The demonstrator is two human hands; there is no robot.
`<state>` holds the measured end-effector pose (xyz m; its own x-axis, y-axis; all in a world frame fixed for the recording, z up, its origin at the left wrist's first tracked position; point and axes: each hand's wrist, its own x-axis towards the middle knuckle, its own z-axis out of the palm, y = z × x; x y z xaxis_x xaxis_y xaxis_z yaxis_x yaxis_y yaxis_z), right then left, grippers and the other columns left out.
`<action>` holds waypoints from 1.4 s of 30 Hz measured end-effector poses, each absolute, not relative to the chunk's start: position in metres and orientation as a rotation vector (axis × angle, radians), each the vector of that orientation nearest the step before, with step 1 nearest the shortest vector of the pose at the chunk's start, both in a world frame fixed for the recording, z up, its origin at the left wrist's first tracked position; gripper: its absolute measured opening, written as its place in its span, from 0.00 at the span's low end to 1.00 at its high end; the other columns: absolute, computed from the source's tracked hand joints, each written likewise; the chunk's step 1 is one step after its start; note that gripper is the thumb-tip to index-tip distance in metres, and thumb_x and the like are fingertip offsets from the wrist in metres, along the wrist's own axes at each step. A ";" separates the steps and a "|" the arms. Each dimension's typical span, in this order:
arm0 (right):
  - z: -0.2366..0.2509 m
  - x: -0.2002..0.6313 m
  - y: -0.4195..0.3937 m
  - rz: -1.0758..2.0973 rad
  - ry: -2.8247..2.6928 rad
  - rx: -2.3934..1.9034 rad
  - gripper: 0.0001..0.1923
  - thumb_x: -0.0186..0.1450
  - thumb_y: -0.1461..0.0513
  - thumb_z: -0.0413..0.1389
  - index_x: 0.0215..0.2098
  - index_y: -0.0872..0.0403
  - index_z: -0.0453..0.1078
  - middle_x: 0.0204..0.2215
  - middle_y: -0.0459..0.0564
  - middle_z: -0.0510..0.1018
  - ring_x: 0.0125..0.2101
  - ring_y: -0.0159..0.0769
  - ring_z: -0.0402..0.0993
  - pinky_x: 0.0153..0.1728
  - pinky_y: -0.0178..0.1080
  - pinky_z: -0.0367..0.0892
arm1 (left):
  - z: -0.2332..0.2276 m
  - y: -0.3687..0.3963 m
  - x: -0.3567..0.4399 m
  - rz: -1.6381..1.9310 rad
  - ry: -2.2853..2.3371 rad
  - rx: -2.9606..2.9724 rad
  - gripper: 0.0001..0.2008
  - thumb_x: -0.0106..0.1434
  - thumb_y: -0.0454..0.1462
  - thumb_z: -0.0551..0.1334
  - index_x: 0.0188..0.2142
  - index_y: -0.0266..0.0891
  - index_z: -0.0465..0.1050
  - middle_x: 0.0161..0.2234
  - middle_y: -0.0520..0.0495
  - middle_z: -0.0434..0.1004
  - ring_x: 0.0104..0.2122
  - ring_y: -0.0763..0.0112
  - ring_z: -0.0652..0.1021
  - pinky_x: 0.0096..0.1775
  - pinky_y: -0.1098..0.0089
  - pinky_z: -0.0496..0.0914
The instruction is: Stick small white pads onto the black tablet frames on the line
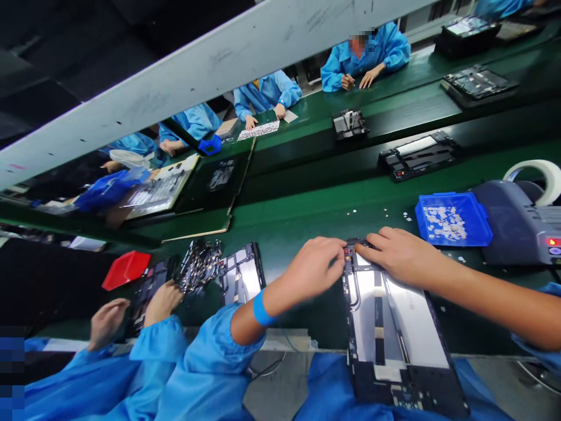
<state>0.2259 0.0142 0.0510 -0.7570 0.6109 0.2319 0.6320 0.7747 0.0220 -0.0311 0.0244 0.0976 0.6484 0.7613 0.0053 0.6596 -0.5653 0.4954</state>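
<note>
A tablet (363, 316) with its inner parts bare lies tilted in front of me, its near end past the table's edge. At its far left corner is my left hand (313, 266), a blue band on the wrist. The thumb and fingers there are drawn together; anything between them is too small to make out. My right hand (401, 254) rests over the tablet's far edge, its fingers stretched out and apart, the fingertips touching the parts near a small red and yellow piece. Just right of that hand sits a blue tray (453, 237) of small pale pieces.
A grey tape dispenser (512, 216) carries a white roll (537, 175). Left of me lie another tablet (241, 275), a heap of small metal parts (201, 266) and a red tray (127, 270), beside a co-worker's hands (162, 301). More tablets (418, 155) lie on the dark strip beyond.
</note>
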 end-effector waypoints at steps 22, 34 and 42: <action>0.047 0.228 0.017 -0.072 -2.755 -0.974 0.22 0.71 0.69 0.53 0.62 0.54 0.72 0.40 0.55 0.75 0.38 0.43 0.63 0.36 0.42 0.57 | 0.091 0.035 -0.026 0.382 1.074 2.269 0.06 0.68 0.32 0.59 0.35 0.40 0.73 0.44 0.46 0.81 0.47 0.63 0.79 0.52 0.62 0.73; 0.045 0.227 0.017 -0.086 -2.733 -0.988 0.22 0.70 0.69 0.54 0.62 0.53 0.73 0.39 0.54 0.75 0.38 0.44 0.62 0.34 0.42 0.54 | 0.077 0.052 -0.009 0.302 1.139 2.200 0.06 0.68 0.31 0.60 0.35 0.39 0.76 0.36 0.48 0.76 0.42 0.64 0.76 0.49 0.64 0.71; 0.043 0.227 0.017 -0.079 -2.734 -0.991 0.21 0.71 0.68 0.54 0.61 0.52 0.73 0.40 0.54 0.76 0.38 0.44 0.63 0.33 0.43 0.52 | 0.073 0.047 -0.008 0.359 1.190 2.178 0.07 0.69 0.32 0.59 0.35 0.40 0.74 0.36 0.47 0.74 0.41 0.64 0.75 0.46 0.64 0.70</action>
